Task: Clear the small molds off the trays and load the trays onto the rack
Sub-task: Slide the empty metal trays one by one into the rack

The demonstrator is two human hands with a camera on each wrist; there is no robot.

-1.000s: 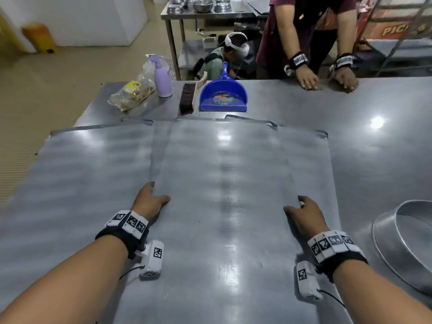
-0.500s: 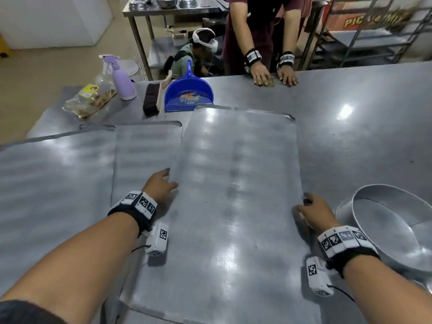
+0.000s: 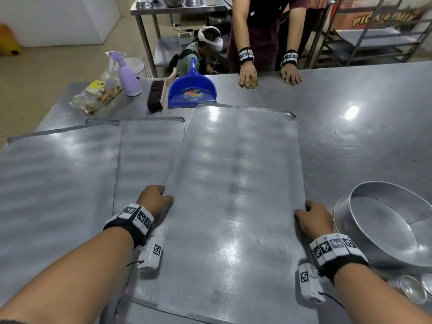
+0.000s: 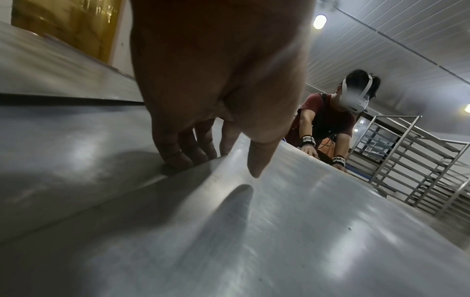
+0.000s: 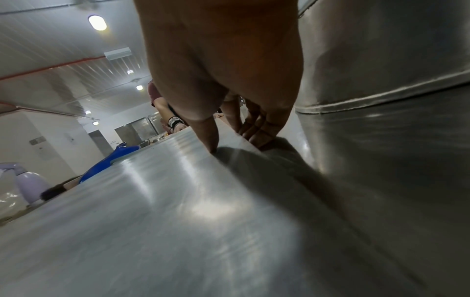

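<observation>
A large flat metal tray lies lengthwise in front of me on the steel table, overlapping a second tray. My left hand grips its left long edge, fingers tucked under the rim and thumb on top. My right hand grips the right long edge the same way, thumb on the tray top. A third tray lies at the far left. No molds stand on these trays. Two small round molds sit at the right edge. The rack stands beyond the table, at the back right.
A large round metal pan sits close to my right hand. A blue dustpan, a brush, a purple spray bottle and a bag of snacks lie at the far side. A person's hands rest on the table's far edge.
The gripped tray has slid right off the tray stack, uncovering the tray beneath on the left. Both hands stayed on its long edges and now sit beside the round pan.
</observation>
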